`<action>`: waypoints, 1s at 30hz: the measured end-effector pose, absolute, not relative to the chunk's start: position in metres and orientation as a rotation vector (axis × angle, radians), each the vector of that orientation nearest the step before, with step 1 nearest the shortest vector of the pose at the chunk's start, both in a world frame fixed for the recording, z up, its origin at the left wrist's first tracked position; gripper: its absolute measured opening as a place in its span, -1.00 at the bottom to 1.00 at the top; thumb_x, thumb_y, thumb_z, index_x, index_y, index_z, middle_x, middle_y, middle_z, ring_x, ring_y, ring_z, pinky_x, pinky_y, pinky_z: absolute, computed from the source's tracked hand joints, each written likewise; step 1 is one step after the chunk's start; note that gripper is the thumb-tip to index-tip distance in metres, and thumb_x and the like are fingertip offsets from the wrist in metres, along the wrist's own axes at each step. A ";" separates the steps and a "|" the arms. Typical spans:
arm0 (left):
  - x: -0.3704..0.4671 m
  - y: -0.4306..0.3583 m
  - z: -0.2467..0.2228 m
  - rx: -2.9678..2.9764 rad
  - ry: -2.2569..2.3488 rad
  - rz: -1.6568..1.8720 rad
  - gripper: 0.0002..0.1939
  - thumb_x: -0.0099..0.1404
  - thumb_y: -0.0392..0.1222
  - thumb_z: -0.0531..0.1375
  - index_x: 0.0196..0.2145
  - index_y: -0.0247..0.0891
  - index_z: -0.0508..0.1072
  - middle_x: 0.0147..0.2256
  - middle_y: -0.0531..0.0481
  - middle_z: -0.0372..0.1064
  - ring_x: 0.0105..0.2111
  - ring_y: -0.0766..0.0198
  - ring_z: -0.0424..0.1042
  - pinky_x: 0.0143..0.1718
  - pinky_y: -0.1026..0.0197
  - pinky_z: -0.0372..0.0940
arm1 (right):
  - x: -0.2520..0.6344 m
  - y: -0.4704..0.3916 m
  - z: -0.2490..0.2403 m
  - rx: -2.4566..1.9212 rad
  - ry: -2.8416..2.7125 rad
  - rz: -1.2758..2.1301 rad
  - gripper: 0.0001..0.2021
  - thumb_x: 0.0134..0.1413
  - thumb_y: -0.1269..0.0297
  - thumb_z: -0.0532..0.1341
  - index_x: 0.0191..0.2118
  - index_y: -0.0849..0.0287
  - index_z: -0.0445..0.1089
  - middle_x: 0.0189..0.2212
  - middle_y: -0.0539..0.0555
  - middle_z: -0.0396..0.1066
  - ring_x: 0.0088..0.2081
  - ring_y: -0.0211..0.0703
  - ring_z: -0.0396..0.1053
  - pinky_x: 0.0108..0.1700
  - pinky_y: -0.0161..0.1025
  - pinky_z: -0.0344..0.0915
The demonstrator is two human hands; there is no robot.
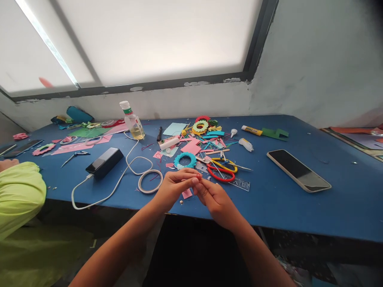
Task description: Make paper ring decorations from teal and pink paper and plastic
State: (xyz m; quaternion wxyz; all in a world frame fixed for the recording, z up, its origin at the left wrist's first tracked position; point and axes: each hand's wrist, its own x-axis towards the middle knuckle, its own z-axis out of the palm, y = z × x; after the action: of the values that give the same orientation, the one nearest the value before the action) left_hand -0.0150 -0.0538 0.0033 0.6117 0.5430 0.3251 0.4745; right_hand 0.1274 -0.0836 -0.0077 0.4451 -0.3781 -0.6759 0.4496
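Note:
My left hand [175, 185] and my right hand [216, 198] meet over the table's front edge, fingertips pinched together. Between them shows a small red piece [199, 176], too small to tell what it is made of; both hands seem to grip it. Just beyond the fingers lies a blue scalloped paper ring [185, 160]. Scissors with red and yellow handles [222, 174] rest on a clear ruler [241, 184] to the right. A pink paper scrap [187, 193] lies under the hands, partly hidden. Left of them is a roll of tape [150, 181].
Paper scraps [191, 146] are heaped mid-table. A bottle [133, 123], a power bank [104, 162] with a white cable [116, 193], and a compass [74, 156] are left. A phone [299, 171] and glue stick [251, 130] lie right. A person in a yellow-green sleeve [20, 195] sits left.

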 end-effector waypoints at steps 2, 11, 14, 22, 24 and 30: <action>-0.015 -0.053 0.002 1.243 0.724 1.072 -0.90 0.04 -0.18 0.30 -0.50 -0.28 0.56 -0.36 -0.02 0.37 -0.52 0.39 0.33 -0.51 0.31 0.25 | 0.125 -0.084 -0.011 -0.918 -1.660 1.161 -0.67 0.22 0.10 -0.07 -0.46 0.17 0.20 -0.66 -0.11 0.02 -0.62 -0.38 -0.04 -0.59 -0.36 -0.05; -0.009 -0.059 -0.001 1.196 0.767 1.171 -0.85 0.12 -0.19 0.26 -0.52 -0.32 0.49 -0.46 0.07 0.29 -0.51 0.46 0.23 -0.47 0.37 0.15 | 0.112 -0.086 -0.025 -0.918 -1.498 1.119 -0.68 0.22 0.10 -0.07 -0.45 0.16 0.20 -0.64 -0.11 0.00 -0.61 -0.37 -0.06 -0.58 -0.35 -0.05; -0.006 -0.063 -0.005 1.166 0.798 1.225 -0.89 0.12 -0.18 0.26 -0.48 -0.27 0.52 -0.40 0.05 0.34 -0.40 0.40 0.29 -0.37 0.35 0.19 | 0.109 -0.088 -0.025 -0.917 -1.449 1.083 -0.68 0.23 0.10 -0.08 -0.46 0.15 0.18 -0.64 -0.11 0.01 -0.61 -0.37 -0.04 -0.57 -0.35 -0.03; -0.005 -0.073 -0.009 1.101 0.883 1.193 -0.85 0.08 -0.12 0.29 -0.36 -0.17 0.59 -0.28 -0.04 0.44 -0.20 0.25 0.30 -0.29 0.34 0.20 | 0.110 -0.091 -0.028 -0.939 -1.448 1.033 -0.71 0.23 0.15 -0.05 -0.45 0.16 0.20 -0.65 -0.12 0.01 -0.61 -0.37 -0.03 -0.56 -0.34 -0.04; -0.006 -0.073 -0.009 1.090 0.880 1.174 -0.85 0.06 -0.13 0.30 -0.37 -0.17 0.59 -0.32 -0.05 0.44 -0.19 0.24 0.29 -0.29 0.33 0.21 | 0.112 -0.090 -0.029 -0.942 -1.456 1.040 -0.71 0.22 0.14 -0.04 -0.44 0.16 0.22 -0.65 -0.12 0.01 -0.61 -0.37 -0.03 -0.56 -0.34 -0.04; -0.009 -0.074 -0.009 1.127 0.853 1.150 -0.89 0.06 -0.16 0.29 -0.50 -0.23 0.57 -0.33 -0.04 0.40 -0.35 0.32 0.28 -0.37 0.33 0.22 | 0.112 -0.092 -0.032 -0.945 -1.486 1.081 -0.69 0.22 0.13 -0.06 -0.46 0.17 0.21 -0.67 -0.12 0.00 -0.62 -0.37 -0.03 -0.58 -0.34 -0.04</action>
State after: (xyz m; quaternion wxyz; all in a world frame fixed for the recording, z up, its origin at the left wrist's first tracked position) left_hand -0.0090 -0.0739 -0.0090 0.6130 0.4886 0.3699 0.4988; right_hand 0.1119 -0.0923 -0.0322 0.5121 -0.3928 -0.6177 0.4493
